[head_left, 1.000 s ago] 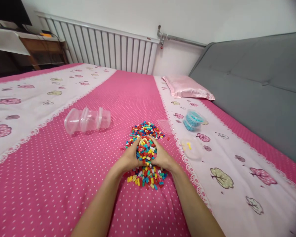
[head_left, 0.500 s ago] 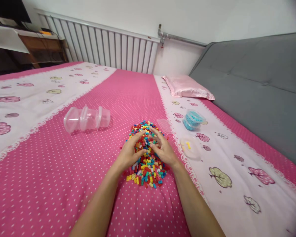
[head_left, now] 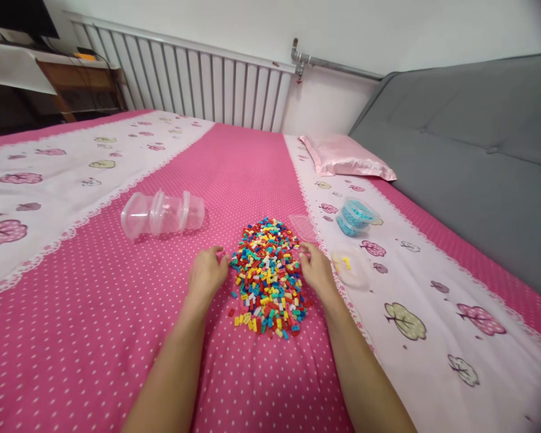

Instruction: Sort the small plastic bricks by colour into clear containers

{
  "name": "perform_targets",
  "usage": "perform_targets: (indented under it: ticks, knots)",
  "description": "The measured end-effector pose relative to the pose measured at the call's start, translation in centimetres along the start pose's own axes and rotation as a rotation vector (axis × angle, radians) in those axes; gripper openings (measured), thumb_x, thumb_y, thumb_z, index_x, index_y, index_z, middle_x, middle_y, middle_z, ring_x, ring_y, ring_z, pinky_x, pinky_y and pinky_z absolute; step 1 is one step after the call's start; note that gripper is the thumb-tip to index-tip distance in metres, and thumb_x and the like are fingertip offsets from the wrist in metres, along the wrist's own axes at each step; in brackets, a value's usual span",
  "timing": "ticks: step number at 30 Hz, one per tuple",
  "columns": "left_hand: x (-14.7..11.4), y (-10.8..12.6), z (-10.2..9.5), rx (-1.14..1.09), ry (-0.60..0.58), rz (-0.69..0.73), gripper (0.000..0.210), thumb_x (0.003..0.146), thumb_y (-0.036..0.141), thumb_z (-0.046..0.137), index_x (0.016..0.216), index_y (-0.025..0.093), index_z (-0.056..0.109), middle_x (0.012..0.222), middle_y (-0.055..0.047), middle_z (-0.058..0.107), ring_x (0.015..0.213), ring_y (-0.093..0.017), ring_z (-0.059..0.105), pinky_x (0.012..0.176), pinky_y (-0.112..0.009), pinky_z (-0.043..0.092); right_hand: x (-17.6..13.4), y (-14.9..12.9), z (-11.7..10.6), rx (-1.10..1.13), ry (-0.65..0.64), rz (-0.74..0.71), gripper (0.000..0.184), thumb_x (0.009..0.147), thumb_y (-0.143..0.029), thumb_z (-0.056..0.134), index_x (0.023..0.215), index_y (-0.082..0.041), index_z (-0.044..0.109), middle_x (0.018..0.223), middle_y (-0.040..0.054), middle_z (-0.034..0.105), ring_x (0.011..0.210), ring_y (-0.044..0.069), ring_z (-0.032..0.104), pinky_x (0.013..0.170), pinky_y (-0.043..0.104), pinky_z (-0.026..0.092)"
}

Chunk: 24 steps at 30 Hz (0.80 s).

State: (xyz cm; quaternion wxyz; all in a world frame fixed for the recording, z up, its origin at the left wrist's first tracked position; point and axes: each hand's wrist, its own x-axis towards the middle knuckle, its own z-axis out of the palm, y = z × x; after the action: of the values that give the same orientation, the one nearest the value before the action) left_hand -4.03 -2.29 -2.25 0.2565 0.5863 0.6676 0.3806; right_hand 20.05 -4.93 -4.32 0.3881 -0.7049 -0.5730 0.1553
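Flanking the pile of small multicoloured bricks (head_left: 270, 270), both hands are low over the pink dotted bedspread (head_left: 130, 337), one per side. Left hand (head_left: 207, 273): loosely open, fingers bent, thumb and forefinger apart and directed at the pile's left edge; nothing visible in its grip. Right hand (head_left: 318, 272): half-open, fingers curled toward the pile's right edge, no brick seen held; fingertip contact with the outermost bricks cannot be settled from this angle. Pile forms an elongated heap between the hands, with loose bricks scattered at its near end. Beyond the left hand, a row of clear containers (head_left: 165, 213) lies sideways, fitted one into another. Right of the pile: a flat clear lid (head_left: 303, 227) near its far end; a shallow translucent piece (head_left: 359, 275) bearing yellow bits (head_left: 347, 263); farther back, a tub of blue pieces (head_left: 352, 225).
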Motion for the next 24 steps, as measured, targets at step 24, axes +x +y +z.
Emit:
perform_targets:
  ticks: [24]
  knots:
    - [-2.2,2.6,3.7,-0.741,-0.577,0.150,0.060,0.067,0.027,0.068,0.123,0.019,0.050,0.130,-0.009,0.049,0.118,-0.025,0.045,0.099,-0.038,0.033,-1.0,-4.0,1.2,1.214,-0.384,0.122,0.029,0.080,-0.038,0.054,0.106,-0.026,0.062,0.124,-0.0017,0.055,0.124,0.016,0.039,0.109,0.036,0.022]
